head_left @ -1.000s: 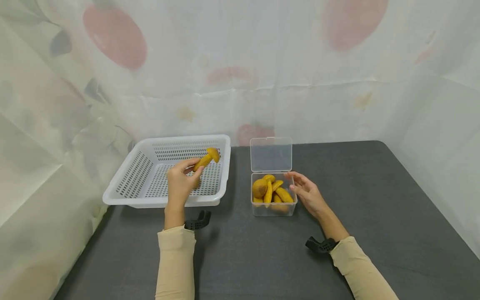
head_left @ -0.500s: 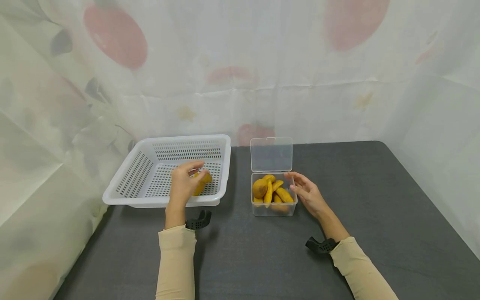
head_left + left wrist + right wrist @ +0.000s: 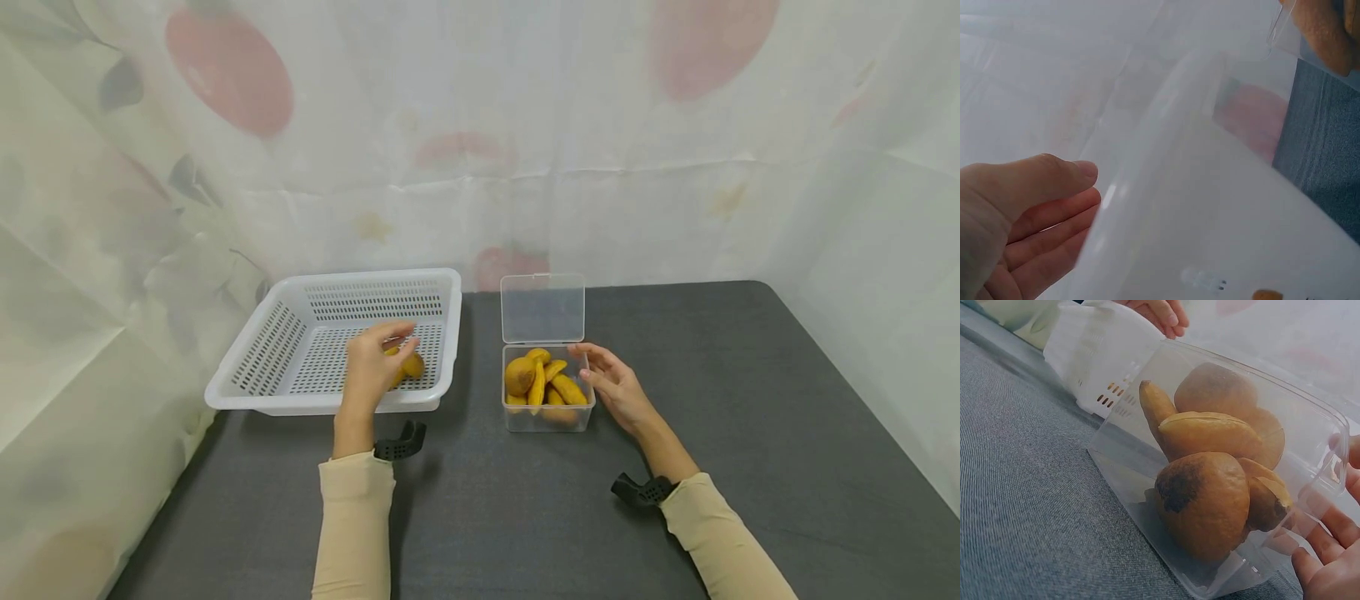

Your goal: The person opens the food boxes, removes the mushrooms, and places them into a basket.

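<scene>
My left hand point(image 3: 371, 362) hovers over the white perforated basket point(image 3: 243, 346). Its fingers and thumb are apart with nothing between them, as the left wrist view also shows. Just below the fingertips, yellow-brown mushrooms point(image 3: 412, 365) lie in the basket, partly covered by the hand. My right hand point(image 3: 617, 390) rests its fingers against the right side of a clear plastic box point(image 3: 522, 422). Several yellow-brown mushrooms point(image 3: 1210, 494) fill this box, one with a dark patch on its cap. The box's clear lid point(image 3: 543, 309) stands raised at the back.
Both containers stand on a dark grey table point(image 3: 495, 517), the basket left of the box with a gap between them. A pale printed curtain point(image 3: 622, 217) hangs behind the table and along its sides.
My left hand has lowered a mushroom into the basket and let it go. Since then the hand has shifted slightly to the right. My right hand and the box have stayed in place.
</scene>
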Demonstrator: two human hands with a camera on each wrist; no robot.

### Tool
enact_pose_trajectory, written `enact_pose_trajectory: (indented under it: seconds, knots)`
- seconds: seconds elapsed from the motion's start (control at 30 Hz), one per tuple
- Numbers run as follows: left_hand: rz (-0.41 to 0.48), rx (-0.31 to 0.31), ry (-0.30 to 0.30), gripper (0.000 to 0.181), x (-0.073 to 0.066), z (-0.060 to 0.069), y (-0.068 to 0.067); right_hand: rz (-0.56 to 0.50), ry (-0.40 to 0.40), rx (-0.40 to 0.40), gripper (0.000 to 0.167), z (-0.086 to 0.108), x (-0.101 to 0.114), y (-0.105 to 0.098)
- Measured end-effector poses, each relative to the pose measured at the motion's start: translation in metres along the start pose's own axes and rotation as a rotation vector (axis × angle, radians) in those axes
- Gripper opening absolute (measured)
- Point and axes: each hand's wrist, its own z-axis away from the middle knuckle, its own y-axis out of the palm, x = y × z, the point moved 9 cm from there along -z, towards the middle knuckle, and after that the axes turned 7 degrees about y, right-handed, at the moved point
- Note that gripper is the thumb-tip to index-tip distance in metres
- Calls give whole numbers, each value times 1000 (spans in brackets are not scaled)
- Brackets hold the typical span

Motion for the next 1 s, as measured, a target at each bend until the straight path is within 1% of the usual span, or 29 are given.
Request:
enact_pose_trajectory:
  seconds: [0.13,0.2,0.43,0.53,0.63,0.77,0.83,1.0]
  knots:
    - [12,19,8,25,-7,-1,5,-1,6,-2,49,-1,-1,-1]
    - [5,29,18,25,-11,-2,7,-2,2,-1,49,-1,-2,-1]
    - [-5,35,79,26,-21,-3,11,6,7,1,49,-2,-3,-1]
    - [9,36,94,26,-25,-3,13,11,13,-4,49,-2,-4,-2]
    - [25,35,123,26,-30,-4,15,7,11,-5,48,-2,-5,-2]
    - [33,46,162,26,-39,-3,20,6,-2,-3,47,-2,-5,-2]
    - [34,55,169,25,-42,-3,23,8,-7,-3,46,-2,-4,-2]
    - [20,74,209,24,-52,-3,31,12,-13,-1,45,-1,-2,-1]
